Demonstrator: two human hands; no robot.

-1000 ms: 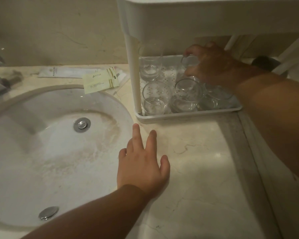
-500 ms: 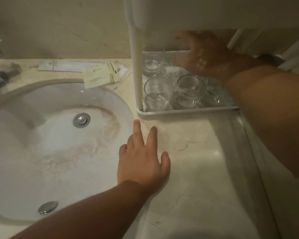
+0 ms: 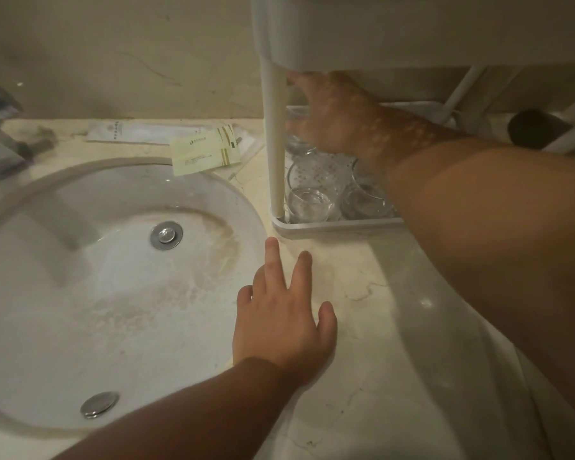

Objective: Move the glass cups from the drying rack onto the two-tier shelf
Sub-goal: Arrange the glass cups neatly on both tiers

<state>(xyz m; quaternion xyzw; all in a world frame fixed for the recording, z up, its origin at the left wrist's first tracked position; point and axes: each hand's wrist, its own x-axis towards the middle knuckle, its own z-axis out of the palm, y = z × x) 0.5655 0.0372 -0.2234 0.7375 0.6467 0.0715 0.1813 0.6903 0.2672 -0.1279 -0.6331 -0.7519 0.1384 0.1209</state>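
The sink basin (image 3: pixel 113 287) and its drain (image 3: pixel 166 234) fill the left of the view as before, and the left hand (image 3: pixel 281 322) has not moved: it rests flat on the counter (image 3: pixel 362 327), fingers spread and holding nothing, just short of the shelf's front rim.

Behind the basin lie flat white sachets (image 3: pixel 136 131) and two pale yellow sachets (image 3: pixel 206 152). Each carries a small emblem and a line of print — too small and blurred to read, so no brand can be named.

The change is on the right. A second ago the right hand (image 3: pixel 329 117) was bent over a glass near the middle of the two-tier shelf (image 3: pixel 339 224); half a second ago it had lifted and opened; now it has swung left and deeper under the upper tier, close to the white post (image 3: pixel 275 144), over the rear-left glass (image 3: pixel 300 145). Whether its fingers are closing on that glass I cannot tell — the hand is blurred and its tips are hidden.

The glass cups stand on the lower tier: a front-left cup (image 3: pixel 309 197) and a front-middle cup (image 3: pixel 367 200) show clearly, others hidden by the forearm. My judgement: one cup has just been set down, and the hand is now adjusting or checking its neighbours.
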